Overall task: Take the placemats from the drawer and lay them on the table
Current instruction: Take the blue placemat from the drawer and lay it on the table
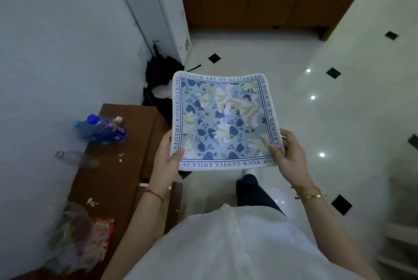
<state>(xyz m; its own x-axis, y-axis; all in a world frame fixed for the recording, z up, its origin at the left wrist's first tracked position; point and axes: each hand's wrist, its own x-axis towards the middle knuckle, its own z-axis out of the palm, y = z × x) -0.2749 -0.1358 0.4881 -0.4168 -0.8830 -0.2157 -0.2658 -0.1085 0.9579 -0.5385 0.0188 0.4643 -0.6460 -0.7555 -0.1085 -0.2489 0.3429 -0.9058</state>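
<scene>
In the head view, a square placemat [222, 121] with a blue floral print and a border of lettering is held out flat in front of the person, above the tiled floor [316, 103]; it reaches straight ahead from its near edge, and being about square it has no clear long axis. The left hand [168, 155] is closed on the near-left corner, thumb on top and fingers beneath; the right hand [287, 155] is closed on the near-right corner in the same way; both sit at the same edge, so neither is nearer and the mat hangs evenly between them, its far edge unsupported and curling up a little at the corners.

A brown wooden counter [117, 166] lies to the left, just beside the left forearm, with a blue-capped bottle [101, 130] lying on it and crumpled wrappers [90, 234] at its near end; whether this is the table meant I cannot tell. If it is, the mat would have to swing leftward, led by the left hand, and the bottle sits where it might land. No drawer can be made out for certain.
</scene>
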